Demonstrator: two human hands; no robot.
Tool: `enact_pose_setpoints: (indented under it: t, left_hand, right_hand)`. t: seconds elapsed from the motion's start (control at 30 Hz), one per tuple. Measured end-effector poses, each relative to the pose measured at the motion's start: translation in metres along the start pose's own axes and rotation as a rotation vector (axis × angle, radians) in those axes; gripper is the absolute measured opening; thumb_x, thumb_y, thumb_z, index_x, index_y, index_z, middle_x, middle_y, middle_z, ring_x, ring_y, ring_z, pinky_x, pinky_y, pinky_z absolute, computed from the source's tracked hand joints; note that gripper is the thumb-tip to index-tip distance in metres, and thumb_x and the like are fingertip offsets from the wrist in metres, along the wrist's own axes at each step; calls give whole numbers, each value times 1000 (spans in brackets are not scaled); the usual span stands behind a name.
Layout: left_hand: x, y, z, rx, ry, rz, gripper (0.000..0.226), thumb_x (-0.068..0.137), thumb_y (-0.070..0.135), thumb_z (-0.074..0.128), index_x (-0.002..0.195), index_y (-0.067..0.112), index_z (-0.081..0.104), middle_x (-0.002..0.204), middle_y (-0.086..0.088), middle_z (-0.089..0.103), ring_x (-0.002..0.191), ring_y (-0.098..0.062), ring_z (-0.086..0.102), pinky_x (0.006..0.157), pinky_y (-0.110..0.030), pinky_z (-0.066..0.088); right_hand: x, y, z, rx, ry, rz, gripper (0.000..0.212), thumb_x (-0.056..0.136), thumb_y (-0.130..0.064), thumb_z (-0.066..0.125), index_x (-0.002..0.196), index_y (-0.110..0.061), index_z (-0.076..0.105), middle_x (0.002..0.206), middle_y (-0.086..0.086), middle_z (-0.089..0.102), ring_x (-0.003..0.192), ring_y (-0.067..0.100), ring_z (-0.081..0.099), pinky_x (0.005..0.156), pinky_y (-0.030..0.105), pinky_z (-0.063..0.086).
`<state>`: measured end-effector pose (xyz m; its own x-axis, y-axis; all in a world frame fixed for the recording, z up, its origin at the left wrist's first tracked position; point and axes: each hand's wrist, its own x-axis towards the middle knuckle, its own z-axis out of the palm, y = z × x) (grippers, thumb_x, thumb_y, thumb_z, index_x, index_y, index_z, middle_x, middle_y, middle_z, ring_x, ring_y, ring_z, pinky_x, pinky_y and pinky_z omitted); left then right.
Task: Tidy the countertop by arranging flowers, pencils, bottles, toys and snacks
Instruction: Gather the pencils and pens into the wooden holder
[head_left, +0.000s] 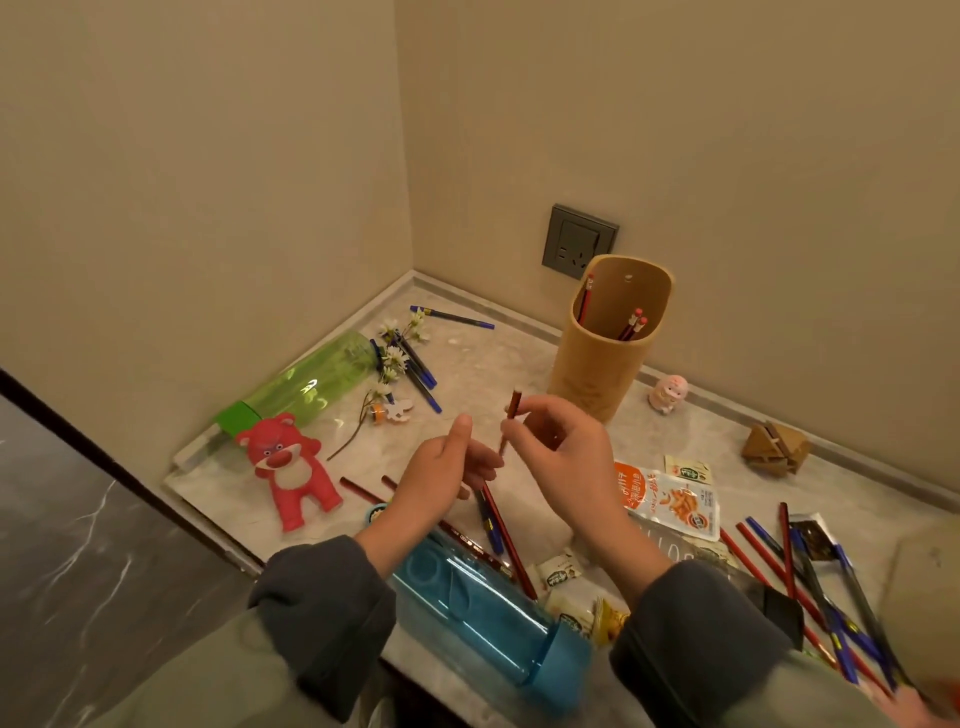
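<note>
The countertop (498, 364) is widest, and the bamboo holder (605, 338) at its back is your mark. In front of the holder, nearest you, the blue bottle (467, 597) lies on its side. Well to the holder's left lies the green bottle (311, 384), with the red bear toy (291, 467) just before it. Just in front of the holder, your right hand (561, 452) pinches one red pencil (514, 410) between thumb and fingertips, probably to drop it in among those standing there. Its long axis is near upright, the top leaning toward the holder; I cannot tell which end is sharpened. Your left hand (441, 467) curls over loose pencils (511, 540); I cannot tell whether it grips them.
</note>
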<state>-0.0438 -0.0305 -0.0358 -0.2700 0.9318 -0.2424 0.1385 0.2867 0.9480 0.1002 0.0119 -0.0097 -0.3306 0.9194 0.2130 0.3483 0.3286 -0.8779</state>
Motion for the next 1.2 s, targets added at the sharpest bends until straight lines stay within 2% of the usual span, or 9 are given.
enact_pose_setpoints:
  t: [0.1,0.2,0.37,0.5,0.6,0.73,1.0,1.1,1.2]
  left_hand:
    - [4,11,-2,-98,-49,-112,66,99,54,20,84,17,73,84,-6,74,78,-16,68,68,-27,54]
    - [6,14,-5,-264,-82,-191,49,100,45,39,93,9,71,89,-14,72,87,-26,68,81,-37,55]
    - [6,4,1,-341,46,-207,30,103,26,36,86,11,55,70,-4,55,61,-15,52,60,-27,47]
    - [5,-6,10,-226,81,-148,29,103,22,31,89,10,54,67,-2,49,53,-10,45,50,-23,41]
    - [6,-7,13,-218,84,-95,30,104,22,30,90,10,54,66,-1,49,51,-9,45,47,-21,40]
    - [9,-8,12,-248,92,-68,31,104,22,30,90,9,54,63,-1,49,51,-10,45,46,-21,41]
    - [9,-9,12,-255,98,-22,31,104,22,31,88,10,55,62,0,50,51,-9,46,49,-23,41]
    - [7,-8,12,-263,99,-12,30,103,22,32,89,10,55,63,0,50,51,-8,46,49,-22,41]
    - [7,-7,12,-281,101,-7,30,103,23,33,91,8,56,64,0,51,53,-8,46,49,-21,41]
  right_hand:
    - [-1,-5,7,23,-165,-107,13,84,-32,66,97,-34,68,83,-12,69,77,9,66,69,33,57]
    - [-6,3,13,-103,-258,-200,22,80,-23,68,97,-37,68,86,-15,68,79,6,64,69,33,56]
    - [-4,23,14,-502,-409,-18,12,80,-34,64,89,-36,56,77,-16,59,74,4,58,68,31,53]
    - [-6,39,23,-964,-631,46,27,79,-52,62,80,-25,64,76,-7,62,81,18,56,82,38,31]
    - [-5,45,27,-994,-716,106,36,83,-59,59,87,-25,68,84,-3,66,87,19,56,83,40,26]
    - [3,43,23,-919,-813,180,23,88,-48,57,89,-26,65,87,-4,66,88,19,57,85,39,27]
    - [1,43,31,-1021,-714,173,26,79,-46,62,67,-23,57,65,-5,52,65,14,47,86,39,32]
    - [0,42,30,-957,-599,215,33,71,-51,64,60,-23,52,60,-6,51,59,13,47,74,35,34]
    - [4,36,24,-797,-483,284,28,70,-48,61,65,-21,62,60,-4,59,59,12,56,60,32,47]
